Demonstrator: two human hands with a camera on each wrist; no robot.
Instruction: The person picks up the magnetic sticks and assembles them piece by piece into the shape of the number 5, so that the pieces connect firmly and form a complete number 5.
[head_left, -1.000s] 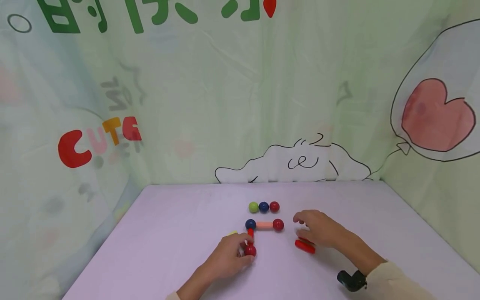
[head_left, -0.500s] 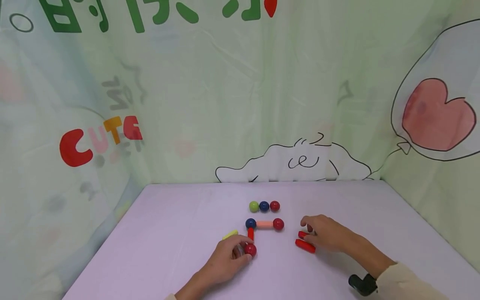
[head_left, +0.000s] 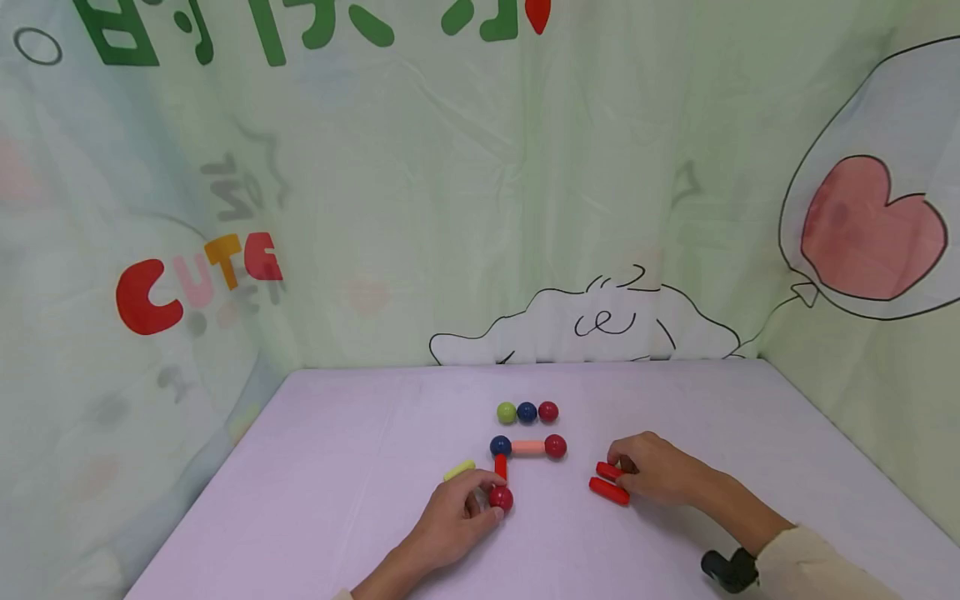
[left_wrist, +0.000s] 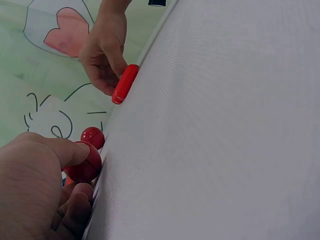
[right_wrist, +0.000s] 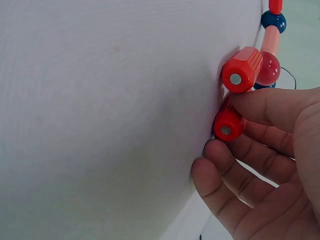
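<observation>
My left hand (head_left: 453, 512) holds a red ball (head_left: 501, 498) between thumb and fingers. A short red magnetic rod (head_left: 501, 469) runs from that ball to a blue ball (head_left: 500, 447), and a pink rod (head_left: 528, 447) joins the blue one to another red ball (head_left: 556, 447). On the right, two loose red rods lie side by side. My right hand (head_left: 656, 468) pinches the farther rod (right_wrist: 229, 125), its thumb on top and a finger behind. The nearer rod (right_wrist: 242, 70) lies alongside, a round metal disc showing in its end.
A row of green (head_left: 507, 412), blue (head_left: 527, 412) and red (head_left: 548, 412) balls sits behind the joined pieces. A yellow rod (head_left: 459, 470) lies beyond the left hand, partly hidden. The lilac-white tabletop (head_left: 360, 433) meets a printed curtain (head_left: 405, 208) at the back.
My right hand has drawn back slightly to the right, and its fingers have closed on the farther red rod. The left hand stays at the red ball, shifting only slightly.
</observation>
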